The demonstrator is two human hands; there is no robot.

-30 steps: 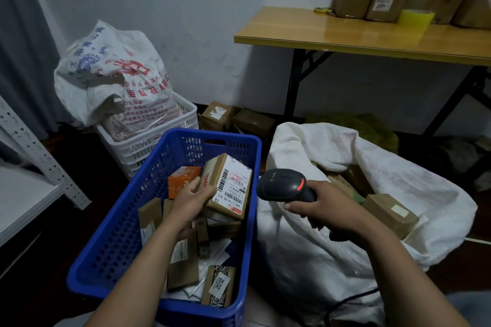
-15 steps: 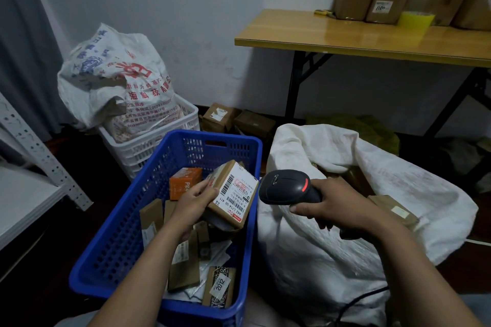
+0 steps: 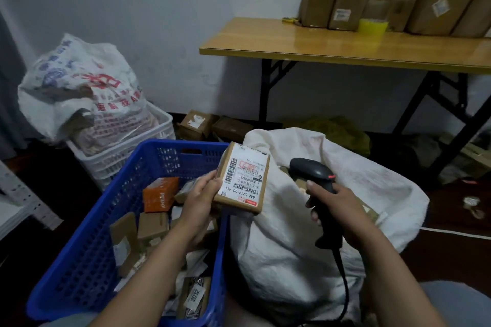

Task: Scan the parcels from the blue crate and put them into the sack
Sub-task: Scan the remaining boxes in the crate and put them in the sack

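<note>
Two grips busy: parcel up, scanner beside it

Left grip is curled round a brown labelled parcel, thumb on its near-left edge. It holds the parcel label-up above the right rim of the blue crate, near the centre of view. Right grip, at the parcel's 3 o'clock, is wrapped round the handle of a black scanner. The scanner's head stands near the parcel's right edge, apart from it, and its cable hangs toward 6 o'clock. Behind and beneath the scanner lies the white sack, mouth open, with brown cardboard showing inside. More small parcels lie in the crate, an orange box among them at the held parcel's 9 o'clock. At 10 o'clock a white crate carries a printed bag. At 1 o'clock a table bears cardboard boxes and a yellow roll.
</note>
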